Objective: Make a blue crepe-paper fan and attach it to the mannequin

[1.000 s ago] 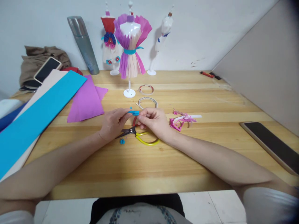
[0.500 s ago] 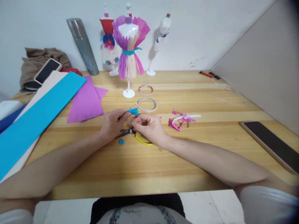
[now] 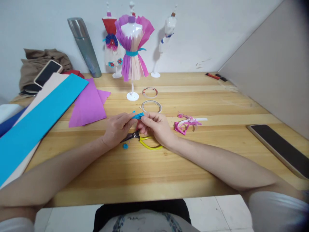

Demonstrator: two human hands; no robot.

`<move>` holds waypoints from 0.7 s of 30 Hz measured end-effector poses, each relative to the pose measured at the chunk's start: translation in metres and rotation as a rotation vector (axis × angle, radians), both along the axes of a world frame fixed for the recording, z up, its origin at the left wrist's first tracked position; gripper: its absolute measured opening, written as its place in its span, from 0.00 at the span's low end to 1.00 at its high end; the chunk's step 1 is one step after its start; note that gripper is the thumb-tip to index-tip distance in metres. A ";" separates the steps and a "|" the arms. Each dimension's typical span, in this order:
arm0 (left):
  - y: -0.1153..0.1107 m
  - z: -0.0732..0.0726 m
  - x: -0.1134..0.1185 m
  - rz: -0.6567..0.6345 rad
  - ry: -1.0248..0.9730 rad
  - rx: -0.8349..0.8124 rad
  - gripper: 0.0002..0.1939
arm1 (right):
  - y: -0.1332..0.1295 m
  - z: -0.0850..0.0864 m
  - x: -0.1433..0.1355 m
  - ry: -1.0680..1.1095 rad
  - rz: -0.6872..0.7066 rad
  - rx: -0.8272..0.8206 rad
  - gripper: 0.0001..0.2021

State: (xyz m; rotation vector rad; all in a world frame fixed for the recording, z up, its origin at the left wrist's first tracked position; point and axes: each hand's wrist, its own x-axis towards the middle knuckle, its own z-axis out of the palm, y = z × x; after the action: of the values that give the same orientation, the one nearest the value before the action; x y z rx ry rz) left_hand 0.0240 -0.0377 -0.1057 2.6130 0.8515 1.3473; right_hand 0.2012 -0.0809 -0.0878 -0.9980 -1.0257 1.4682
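Note:
Between both hands is a small pleated piece of blue crepe paper (image 3: 138, 115). My left hand (image 3: 117, 129) pinches its left end, and the fingers of my right hand (image 3: 156, 126) are closed on its right end. Just below the hands lie scissors (image 3: 135, 135) with yellow handles, flat on the table, their grips partly behind my right hand. A tiny blue paper scrap (image 3: 125, 146) rests beside the blades. Farther back, a small mannequin (image 3: 131, 32) wears a purple and cream paper dress with a blue waistband.
Tape rolls (image 3: 152, 106) lie behind the hands. Pink scraps (image 3: 184, 124) are to the right, a phone (image 3: 280, 148) at the far right. Blue paper (image 3: 43, 129) and purple paper (image 3: 88, 104) cover the left. A flask (image 3: 85, 48) leans against the wall near other mannequins (image 3: 166, 38).
My right hand has moved up slightly and now grips the right end of the blue paper, which was free before. More of the scissors' yellow handles shows.

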 end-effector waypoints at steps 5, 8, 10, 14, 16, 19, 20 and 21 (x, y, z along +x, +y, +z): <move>-0.002 0.002 0.002 0.019 0.015 0.042 0.14 | 0.000 0.000 0.000 -0.028 -0.002 -0.001 0.21; -0.002 0.001 0.001 0.064 0.029 0.026 0.14 | -0.003 0.000 -0.003 -0.052 0.035 -0.020 0.19; -0.002 0.000 0.000 0.072 0.041 0.010 0.14 | -0.005 0.000 -0.004 -0.066 0.067 -0.024 0.18; -0.001 -0.001 -0.002 0.076 0.049 -0.042 0.15 | -0.006 0.000 -0.005 -0.070 0.085 -0.035 0.17; -0.002 -0.001 -0.002 0.075 0.044 -0.069 0.15 | -0.005 0.000 -0.005 -0.068 0.084 -0.045 0.16; -0.004 0.001 -0.001 0.065 0.028 -0.125 0.14 | -0.005 0.000 -0.006 -0.079 0.097 -0.061 0.18; -0.005 0.002 -0.001 0.060 0.021 -0.146 0.14 | -0.004 0.000 -0.007 -0.086 0.105 -0.065 0.18; -0.005 0.002 0.000 0.055 0.011 -0.162 0.14 | -0.004 0.001 -0.007 -0.092 0.111 -0.069 0.19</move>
State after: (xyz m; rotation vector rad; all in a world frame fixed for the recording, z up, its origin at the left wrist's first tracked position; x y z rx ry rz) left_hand 0.0239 -0.0431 -0.1038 2.4932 0.9967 1.2211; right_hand 0.1942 -0.0850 -0.0871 -1.0810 -1.1173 1.5693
